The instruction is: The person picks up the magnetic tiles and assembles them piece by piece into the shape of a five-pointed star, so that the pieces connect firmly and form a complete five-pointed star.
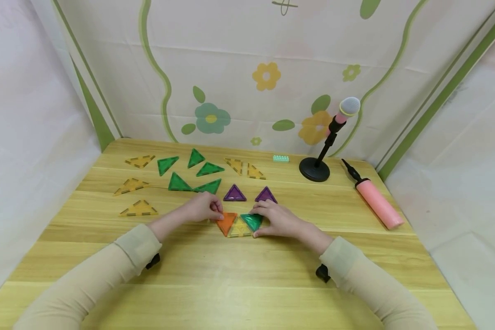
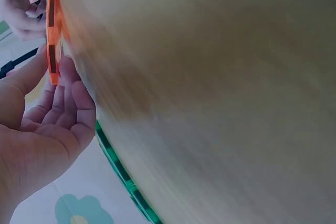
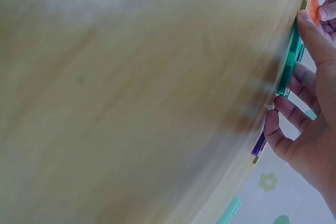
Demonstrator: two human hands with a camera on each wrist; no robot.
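Note:
My left hand [image 1: 202, 207] pinches the left corner of an orange triangular magnetic tile [image 1: 227, 222] between thumb and fingertips. In the left wrist view the orange tile [image 2: 54, 35] shows edge-on at the thumb. A yellow triangular tile [image 1: 240, 228] lies point-up between the orange one and a teal-green triangular tile [image 1: 251, 221], all edge to edge in a row. Thumb and fingers of my right hand [image 1: 278, 219] grip the teal-green tile at its lower tip and upper right corner. Just behind the row are two purple triangular tiles [image 1: 234, 193], the right one [image 1: 266, 195] partly covered by that hand.
Several green triangular tiles [image 1: 195, 157] lie at the back left, with yellow triangular tiles [image 1: 139, 208] left of them and two more [image 1: 255, 171] at the back. A small mint brick [image 1: 281, 158], a microphone on a stand [image 1: 315, 168] and a pink hand pump [image 1: 379, 202] stand or lie rightward.

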